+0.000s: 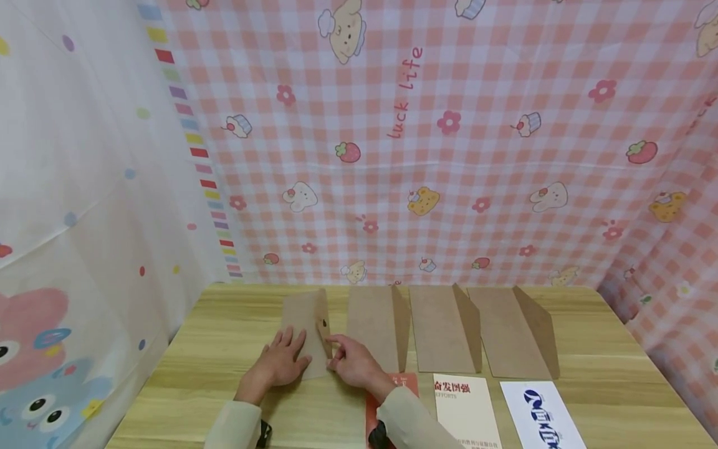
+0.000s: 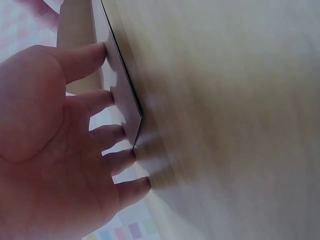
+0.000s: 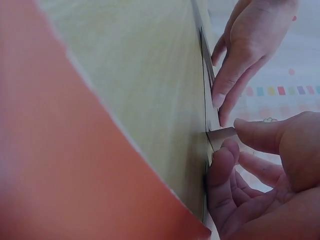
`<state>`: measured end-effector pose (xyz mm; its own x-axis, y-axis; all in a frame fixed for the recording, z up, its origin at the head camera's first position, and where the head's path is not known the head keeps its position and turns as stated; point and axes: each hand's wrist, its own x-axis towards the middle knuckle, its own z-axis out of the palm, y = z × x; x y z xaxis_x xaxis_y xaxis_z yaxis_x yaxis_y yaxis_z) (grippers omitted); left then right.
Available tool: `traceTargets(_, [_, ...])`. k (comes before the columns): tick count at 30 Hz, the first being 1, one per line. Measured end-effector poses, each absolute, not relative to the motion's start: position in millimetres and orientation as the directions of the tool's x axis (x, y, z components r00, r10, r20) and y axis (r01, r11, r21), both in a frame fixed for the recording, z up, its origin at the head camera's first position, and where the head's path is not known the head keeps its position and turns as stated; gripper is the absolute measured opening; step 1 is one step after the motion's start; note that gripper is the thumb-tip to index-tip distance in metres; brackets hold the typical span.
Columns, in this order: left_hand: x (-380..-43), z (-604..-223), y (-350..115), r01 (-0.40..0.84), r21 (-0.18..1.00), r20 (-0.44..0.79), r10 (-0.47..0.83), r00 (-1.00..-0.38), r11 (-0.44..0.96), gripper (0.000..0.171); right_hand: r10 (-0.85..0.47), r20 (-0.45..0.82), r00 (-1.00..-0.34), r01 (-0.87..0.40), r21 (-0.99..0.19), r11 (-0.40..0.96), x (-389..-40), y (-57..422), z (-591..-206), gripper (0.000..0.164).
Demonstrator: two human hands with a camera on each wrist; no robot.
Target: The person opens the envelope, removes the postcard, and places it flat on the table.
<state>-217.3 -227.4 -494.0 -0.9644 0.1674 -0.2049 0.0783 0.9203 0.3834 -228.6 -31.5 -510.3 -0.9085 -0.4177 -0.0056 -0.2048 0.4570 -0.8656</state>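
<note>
A brown paper envelope (image 1: 300,312) lies at the left of the row, its flap along the right side bent up, with a small dark mark on it. My left hand (image 1: 284,358) rests on the envelope with fingers spread; the left wrist view shows its fingertips (image 2: 107,50) against the paper and the table. At the flap's edge is my right hand (image 1: 354,362), index finger stretched toward the flap. In the right wrist view, the flap (image 3: 222,136) is pinched between the thumb and a finger of that hand, with the remaining fingers curled.
Three more brown envelopes stand in a row to the right: one (image 1: 373,324), another (image 1: 440,324) and a third (image 1: 499,330), flaps spread open. Nearer me lie a red card (image 1: 406,383), a cream card (image 1: 465,411) and a white card (image 1: 521,405). A checked curtain (image 1: 426,156) hangs behind the table.
</note>
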Motion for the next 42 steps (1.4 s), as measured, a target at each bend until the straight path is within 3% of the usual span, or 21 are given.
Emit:
traceTargets(24, [-216.0, -492.3, -226.6, 0.068, 0.386, -0.212, 0.16, -0.964, 0.92, 0.06, -0.394, 0.012, -0.919, -0.208, -0.864, 0.458, -237.4, -22.1, -514.7, 0.048])
traceTargets(36, [-217.2, -494.6, -228.1, 0.075, 0.382, -0.205, 0.164, -0.965, 0.921, 0.059, -0.43, 0.056, -0.901, -0.255, -0.871, 0.421, -239.3, -19.5, -515.3, 0.046])
traceTargets(42, [-217.0, -495.5, -228.2, 0.08, 0.384, -0.201, 0.168, -0.965, 0.92, 0.059, -0.474, 0.118, -0.873, -0.342, -0.84, 0.421, -241.7, -18.2, -517.8, 0.052])
